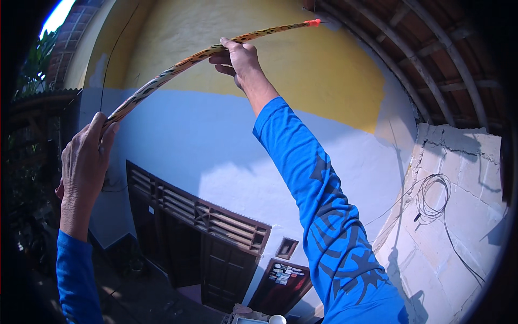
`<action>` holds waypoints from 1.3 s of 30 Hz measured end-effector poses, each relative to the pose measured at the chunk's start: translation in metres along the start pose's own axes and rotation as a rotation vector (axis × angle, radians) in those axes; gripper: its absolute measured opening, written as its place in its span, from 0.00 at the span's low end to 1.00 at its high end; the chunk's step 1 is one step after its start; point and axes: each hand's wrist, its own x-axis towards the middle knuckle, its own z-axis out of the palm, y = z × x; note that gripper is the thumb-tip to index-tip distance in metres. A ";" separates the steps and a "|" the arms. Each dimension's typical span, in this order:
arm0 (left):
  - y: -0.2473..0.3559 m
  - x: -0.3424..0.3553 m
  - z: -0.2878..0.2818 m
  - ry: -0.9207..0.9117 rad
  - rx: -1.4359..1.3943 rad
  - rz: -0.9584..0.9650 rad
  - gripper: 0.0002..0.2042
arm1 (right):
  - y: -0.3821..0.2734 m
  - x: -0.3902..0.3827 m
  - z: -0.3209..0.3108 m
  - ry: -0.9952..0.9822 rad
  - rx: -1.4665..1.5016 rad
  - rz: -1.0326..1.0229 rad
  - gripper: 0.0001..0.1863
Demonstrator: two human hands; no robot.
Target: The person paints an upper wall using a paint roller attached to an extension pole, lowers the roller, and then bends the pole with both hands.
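Observation:
A long thin rod [172,67] with a yellow and black mottled pattern and an orange-red tip [313,22] is raised up against a yellow and white wall. My left hand [86,154] grips its lower end at the left. My right hand [237,59], arm stretched up in a blue patterned sleeve, holds the rod further along, near the middle. The rod bows slightly between the two hands. Its tip points up to the right, toward the roof beams.
A wall [324,81], yellow above and white below, fills the background. Dark wooden louvred doors [205,227] sit below. A cracked block wall [458,205] with a coiled black cable [434,197] stands at right. Wooden roof rafters [426,48] run overhead.

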 end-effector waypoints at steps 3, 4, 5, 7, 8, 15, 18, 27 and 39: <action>-0.011 -0.010 0.002 -0.007 -0.001 -0.011 0.11 | 0.008 -0.012 0.006 -0.026 0.018 0.018 0.14; -0.014 -0.013 0.002 -0.003 -0.006 -0.009 0.11 | 0.008 -0.015 0.008 -0.029 0.014 0.020 0.14; -0.016 -0.015 0.001 0.003 0.004 -0.007 0.11 | 0.009 -0.018 0.009 -0.026 0.009 0.017 0.14; -0.018 -0.019 0.002 0.014 0.005 -0.001 0.11 | 0.009 -0.023 0.011 -0.018 0.027 0.033 0.14; -0.019 -0.023 -0.004 0.033 0.018 0.005 0.11 | 0.009 -0.026 0.015 -0.026 0.038 0.031 0.14; -0.011 -0.021 -0.004 0.040 0.009 0.011 0.11 | 0.003 -0.023 0.007 -0.017 0.026 0.044 0.14; 0.001 -0.011 -0.005 0.039 0.001 0.005 0.12 | -0.003 -0.013 -0.001 -0.012 0.025 0.029 0.14; 0.026 0.006 -0.007 0.025 -0.016 0.003 0.13 | -0.013 0.006 -0.018 0.045 -0.004 0.013 0.13; 0.003 -0.022 -0.011 0.013 0.020 -0.007 0.11 | 0.003 -0.019 -0.001 -0.021 0.026 0.058 0.15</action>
